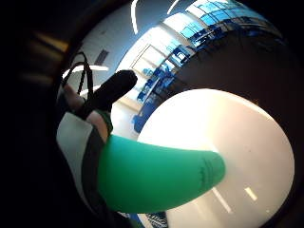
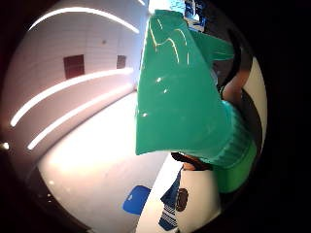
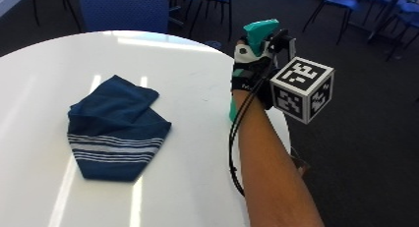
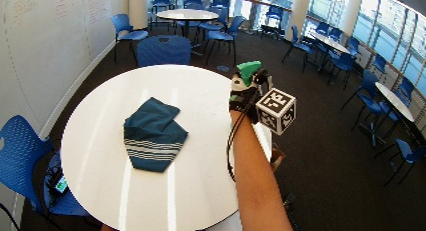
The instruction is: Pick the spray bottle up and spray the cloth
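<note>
In the outside view my gloved right hand (image 3: 252,72) grips a green spray bottle (image 3: 260,30) around its neck, near the right edge of the round white table (image 3: 190,79). The spray head sticks up above my fingers and the bottle's body (image 3: 233,109) hangs below them. Whether its base touches the table cannot be told. A folded dark blue cloth (image 3: 114,128) with white stripes lies flat on the table, well to the left of the hand. The bottle's body (image 1: 156,178) and spray head (image 2: 180,97) fill the palm views. A corner of the cloth (image 2: 170,208) shows beside the head.
The table's edge (image 4: 256,141) runs just right of my forearm. Blue chairs (image 4: 163,50) stand beyond the far side, one more chair (image 4: 20,151) at the left, and other tables (image 4: 186,14) further back. Bare tabletop (image 3: 39,89) surrounds the cloth.
</note>
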{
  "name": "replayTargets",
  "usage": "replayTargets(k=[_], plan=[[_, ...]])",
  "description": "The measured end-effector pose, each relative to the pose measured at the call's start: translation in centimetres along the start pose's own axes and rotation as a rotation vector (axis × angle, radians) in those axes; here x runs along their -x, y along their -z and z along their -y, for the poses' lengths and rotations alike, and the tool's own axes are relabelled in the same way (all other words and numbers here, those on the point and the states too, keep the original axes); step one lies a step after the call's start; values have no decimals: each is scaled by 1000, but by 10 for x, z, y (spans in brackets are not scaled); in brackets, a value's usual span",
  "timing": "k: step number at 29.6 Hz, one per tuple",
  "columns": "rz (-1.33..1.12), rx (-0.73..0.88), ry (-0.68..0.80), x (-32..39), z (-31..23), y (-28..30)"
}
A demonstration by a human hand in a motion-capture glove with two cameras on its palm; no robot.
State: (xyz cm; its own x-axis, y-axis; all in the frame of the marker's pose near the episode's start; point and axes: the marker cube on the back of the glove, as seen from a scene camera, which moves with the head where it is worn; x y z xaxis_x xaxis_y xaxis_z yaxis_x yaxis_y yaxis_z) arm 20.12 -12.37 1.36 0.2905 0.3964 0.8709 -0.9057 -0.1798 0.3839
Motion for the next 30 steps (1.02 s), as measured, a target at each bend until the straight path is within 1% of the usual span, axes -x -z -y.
replayTargets(k=[10, 20, 24, 30], plan=[[13, -6, -10, -13, 5, 2], [-3, 5, 22, -15, 1, -2], [-39, 10, 7, -38, -9, 3], [-50, 15, -31, -76, -9, 10]])
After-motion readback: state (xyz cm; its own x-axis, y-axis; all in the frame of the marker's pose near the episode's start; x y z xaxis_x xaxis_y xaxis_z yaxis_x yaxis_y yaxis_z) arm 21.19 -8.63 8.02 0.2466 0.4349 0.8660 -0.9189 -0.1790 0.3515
